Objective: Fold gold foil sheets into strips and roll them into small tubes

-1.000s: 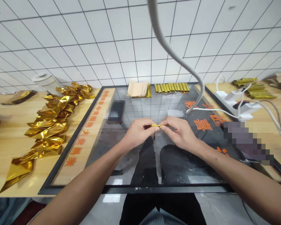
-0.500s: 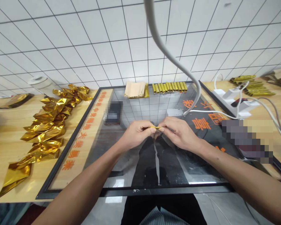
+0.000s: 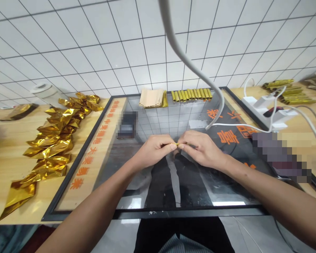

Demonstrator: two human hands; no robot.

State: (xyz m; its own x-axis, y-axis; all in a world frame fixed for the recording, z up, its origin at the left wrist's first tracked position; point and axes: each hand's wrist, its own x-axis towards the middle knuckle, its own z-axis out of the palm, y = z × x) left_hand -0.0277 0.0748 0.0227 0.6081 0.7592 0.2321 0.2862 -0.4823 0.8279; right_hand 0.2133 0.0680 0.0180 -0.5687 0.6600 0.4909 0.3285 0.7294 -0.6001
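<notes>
Between my two hands is a thin strip of gold foil paper (image 3: pixel 177 143), pinched at both ends and mostly covered by the fingers. My left hand (image 3: pixel 158 149) grips its left end with thumb and forefinger. The right end is pinched by my right hand (image 3: pixel 200 147), thumb below and fingers curled over. Both hands hover over the dark glass panel (image 3: pixel 137 168). Beyond them at the panel's far edge lie a stack of foil-backed paper sheets (image 3: pixel 151 97) and a row of rolled gold paper tubes (image 3: pixel 191 95).
Folded gold foil pieces (image 3: pixel 55 133) spread along the wooden table at the left. A blurred dark phone-like object (image 3: pixel 127 124) lies on the panel. A thick grey cable (image 3: pixel 195 68) hangs ahead of the hands. At the right are a white power strip (image 3: pixel 263 109) and more gold rolls (image 3: pixel 292 92).
The view has shifted slightly. My fingertips have drawn closer together, and less of the gold strip shows between them.
</notes>
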